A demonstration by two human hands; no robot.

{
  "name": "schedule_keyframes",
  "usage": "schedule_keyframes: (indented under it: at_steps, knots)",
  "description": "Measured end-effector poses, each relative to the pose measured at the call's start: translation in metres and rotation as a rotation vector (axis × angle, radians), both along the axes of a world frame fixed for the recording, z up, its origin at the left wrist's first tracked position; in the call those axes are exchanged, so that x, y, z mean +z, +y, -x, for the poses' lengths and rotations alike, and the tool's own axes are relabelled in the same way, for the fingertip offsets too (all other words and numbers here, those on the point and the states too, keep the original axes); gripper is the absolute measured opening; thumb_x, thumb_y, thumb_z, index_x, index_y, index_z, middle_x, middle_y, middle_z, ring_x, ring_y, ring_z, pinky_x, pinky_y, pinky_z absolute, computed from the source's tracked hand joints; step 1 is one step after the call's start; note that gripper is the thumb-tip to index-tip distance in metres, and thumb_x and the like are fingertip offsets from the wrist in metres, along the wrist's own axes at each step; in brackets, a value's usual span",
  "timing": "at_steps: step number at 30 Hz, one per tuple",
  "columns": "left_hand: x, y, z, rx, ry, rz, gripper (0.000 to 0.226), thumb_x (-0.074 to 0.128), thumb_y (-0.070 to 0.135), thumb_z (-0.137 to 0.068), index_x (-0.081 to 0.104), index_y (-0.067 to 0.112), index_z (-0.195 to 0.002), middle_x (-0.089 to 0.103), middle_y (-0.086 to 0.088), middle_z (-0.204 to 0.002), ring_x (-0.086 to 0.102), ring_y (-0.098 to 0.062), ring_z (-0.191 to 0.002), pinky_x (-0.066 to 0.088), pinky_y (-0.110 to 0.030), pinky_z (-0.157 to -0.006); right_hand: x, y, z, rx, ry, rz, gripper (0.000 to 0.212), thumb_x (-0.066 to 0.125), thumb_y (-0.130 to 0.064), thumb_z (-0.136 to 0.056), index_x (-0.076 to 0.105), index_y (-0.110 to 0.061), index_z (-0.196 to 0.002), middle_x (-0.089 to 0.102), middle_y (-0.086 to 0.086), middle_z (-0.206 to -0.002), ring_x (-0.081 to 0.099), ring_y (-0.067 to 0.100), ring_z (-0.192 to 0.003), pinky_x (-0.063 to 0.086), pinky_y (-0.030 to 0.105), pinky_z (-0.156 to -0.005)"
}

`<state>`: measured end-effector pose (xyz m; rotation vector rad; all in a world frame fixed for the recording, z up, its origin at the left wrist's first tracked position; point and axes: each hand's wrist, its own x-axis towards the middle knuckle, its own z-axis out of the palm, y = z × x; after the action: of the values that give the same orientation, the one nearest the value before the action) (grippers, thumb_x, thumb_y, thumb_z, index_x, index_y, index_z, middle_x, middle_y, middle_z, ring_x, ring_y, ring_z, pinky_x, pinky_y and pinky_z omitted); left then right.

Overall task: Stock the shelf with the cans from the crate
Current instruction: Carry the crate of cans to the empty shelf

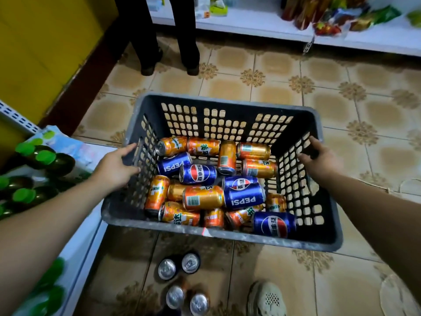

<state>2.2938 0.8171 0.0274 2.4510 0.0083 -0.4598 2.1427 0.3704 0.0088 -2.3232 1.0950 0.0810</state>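
Crate (250, 238) gripped at both walls.
My left hand (118, 164) holds its left wall, right hand (320, 161) its right; Pepsi and Mirinda cans (202, 198) lie inside; four cans (167, 269) stand upright by its near rim.

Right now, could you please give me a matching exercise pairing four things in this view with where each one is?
1 left hand
2 upright cans
3 green-capped bottles
4 snack bags

A on the far white shelf
B on the floor, near the crate
C gripping the crate's left wall
D on the near shelf, at left

Pairs: 1-C, 2-B, 3-D, 4-A
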Motion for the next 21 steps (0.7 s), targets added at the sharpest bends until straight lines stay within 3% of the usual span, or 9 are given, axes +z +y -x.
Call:
schedule_keyframes:
  at_steps: [4,7,10,13,19,21]
  knots:
    - [-0.038,0.005,0.001,0.006,0.031,0.008,0.073,0.073,0.002,-0.078,0.043,0.018,-0.142,0.046,-0.013,-0.143,0.047,-0.031,-0.127,0.038,-0.043,-0.108,-0.031,0.008,0.004,0.016,0.042,0.029,0.061,0.055,-0.041,-0.095,0.025,-0.042,-0.149,0.052,0.011,-0.14,0.063,0.028,-0.096,0.047,0.026,-0.062]
    - [-0.063,0.009,0.007,-0.001,0.037,-0.026,0.071,0.072,0.003,-0.08,0.043,0.018,-0.143,0.045,-0.012,-0.144,0.046,-0.031,-0.128,0.038,-0.037,-0.104,-0.058,0.015,0.012,0.035,0.076,0.053,0.061,0.055,-0.045,-0.094,0.026,-0.042,-0.148,0.053,0.009,-0.139,0.063,0.026,-0.09,0.047,0.025,-0.056]
    - [-0.082,0.014,0.012,-0.023,0.044,-0.057,0.07,0.071,0.005,-0.08,0.043,0.019,-0.143,0.045,-0.013,-0.144,0.045,-0.031,-0.129,0.038,-0.036,-0.101,-0.078,0.021,0.018,0.059,0.1,0.087,0.061,0.055,-0.047,-0.093,0.028,-0.04,-0.148,0.049,0.007,-0.144,0.061,0.029,-0.107,0.049,0.027,-0.067]
    - [-0.097,0.018,0.019,-0.033,0.059,-0.055,0.07,0.071,0.005,-0.081,0.042,0.019,-0.143,0.045,-0.014,-0.143,0.045,-0.031,-0.129,0.037,-0.037,-0.102,-0.096,0.026,0.027,0.062,0.107,0.076,0.062,0.055,-0.047,-0.093,0.028,-0.04,-0.148,0.052,0.008,-0.141,0.062,0.03,-0.107,0.055,0.034,-0.075]
    - [-0.118,0.032,0.034,-0.023,0.065,-0.067,0.072,0.072,0.012,-0.082,0.041,0.027,-0.144,0.04,-0.007,-0.148,0.042,-0.026,-0.132,0.036,-0.036,-0.106,-0.11,0.038,0.039,0.037,0.107,0.034,0.063,0.054,-0.048,-0.093,0.021,-0.045,-0.147,0.05,0.009,-0.143,0.063,0.026,-0.094,0.057,0.035,-0.064]
    - [-0.118,0.034,0.036,-0.035,0.063,-0.056,0.073,0.072,0.013,-0.082,0.038,0.028,-0.145,0.039,-0.005,-0.15,0.041,-0.025,-0.133,0.036,-0.036,-0.107,-0.108,0.038,0.038,0.021,0.119,0.017,0.065,0.054,-0.047,-0.094,0.018,-0.045,-0.148,0.047,0.01,-0.145,0.062,0.029,-0.101,0.055,0.034,-0.067]
